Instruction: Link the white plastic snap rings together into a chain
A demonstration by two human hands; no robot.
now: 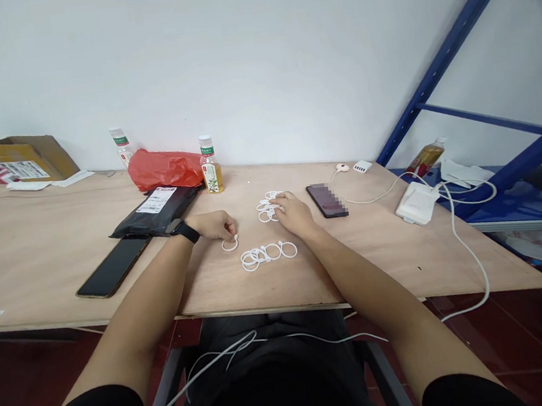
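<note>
head view: at the far left a cardboard box (pixel 29 158) bears a white label whose print is too small to read. next come a black-screened phone (pixel 113 268), slanting away to the right, and a black parcel (pixel 144 217) with a white label, its text also unreadable. behind it lies a red bag (pixel 163 168), then a bottle (pixel 210 167) with a green band and a red mark, the characters too small to make out. the person's left hand (pixel 216 225) pinches a white ring (pixel 230 249) just above the table (pixel 222 292) or on it, which cannot be told; thumb and finger meet at its knob, which points up and right, the ring being round with no clear long axis. to its right, near the table's front edge, the nearer rings (pixel 260 257) overlap in a row running left to right. beyond them the farther rings (pixel 266 208) form a pile with its long axis front to back. the right hand (pixel 294 212) reaches over this pile, fingers slightly bent; whether they grip one cannot be told. right of it lies a dark phone (pixel 325 200)
</note>
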